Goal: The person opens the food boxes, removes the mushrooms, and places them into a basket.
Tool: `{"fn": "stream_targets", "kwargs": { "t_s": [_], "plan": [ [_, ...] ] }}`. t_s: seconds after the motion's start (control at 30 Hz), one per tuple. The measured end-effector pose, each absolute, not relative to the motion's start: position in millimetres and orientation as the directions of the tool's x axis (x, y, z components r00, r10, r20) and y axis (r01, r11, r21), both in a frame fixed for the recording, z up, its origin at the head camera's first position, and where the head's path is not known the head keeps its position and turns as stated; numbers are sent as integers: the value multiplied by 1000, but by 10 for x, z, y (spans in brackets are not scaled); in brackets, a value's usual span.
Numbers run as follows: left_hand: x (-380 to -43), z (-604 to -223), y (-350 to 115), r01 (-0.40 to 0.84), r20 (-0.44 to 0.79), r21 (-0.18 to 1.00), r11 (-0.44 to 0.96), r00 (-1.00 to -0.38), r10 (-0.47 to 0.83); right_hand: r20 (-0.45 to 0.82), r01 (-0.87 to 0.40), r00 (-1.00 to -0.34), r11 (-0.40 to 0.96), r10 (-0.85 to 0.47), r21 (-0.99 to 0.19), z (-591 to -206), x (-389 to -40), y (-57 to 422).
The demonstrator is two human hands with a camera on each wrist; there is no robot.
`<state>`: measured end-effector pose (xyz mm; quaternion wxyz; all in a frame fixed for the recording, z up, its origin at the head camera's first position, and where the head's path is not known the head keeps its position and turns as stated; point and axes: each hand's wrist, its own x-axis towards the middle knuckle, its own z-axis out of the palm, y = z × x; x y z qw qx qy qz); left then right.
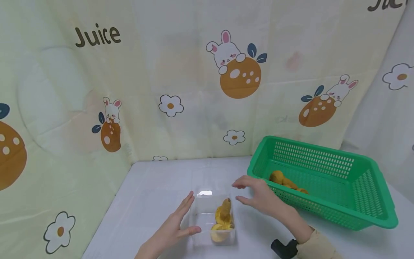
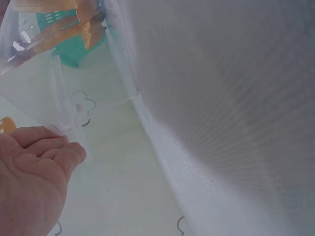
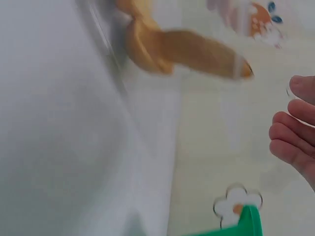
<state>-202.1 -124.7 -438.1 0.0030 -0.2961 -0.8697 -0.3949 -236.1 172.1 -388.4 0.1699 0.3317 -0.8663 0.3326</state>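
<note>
A clear plastic box (image 1: 205, 217) stands on the white table with yellow-brown, banana-like pieces (image 1: 223, 216) along its right side; one tapers to a dark tip. My left hand (image 1: 176, 226) is at the box's left side, its fingers fairly straight and the thumb by the near left corner. In the left wrist view, the left fingertips (image 2: 74, 151) meet the box's clear edge. Beyond the box's right side, my right hand (image 1: 257, 194) hovers near the green basket with thumb and fingers apart and nothing between them. Both wrist views show the pieces (image 3: 197, 51) through clear plastic.
A green perforated basket (image 1: 352, 219) stands at the right, holding several similar brown pieces (image 1: 284, 180) at its left end. A printed curtain (image 1: 194, 72) hangs behind and left of the table (image 1: 145, 194). A black device (image 1: 284, 249) is by the right wrist.
</note>
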Motion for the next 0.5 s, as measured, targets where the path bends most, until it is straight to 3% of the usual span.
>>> {"fn": "stream_targets", "kwargs": {
  "t_s": [0.5],
  "plan": [
    [-2025,-4396,-1215,491,205,694,526,-835,510,492,-772,-635,490,-595,-405,-4100,-2321,1403]
  ]
}}
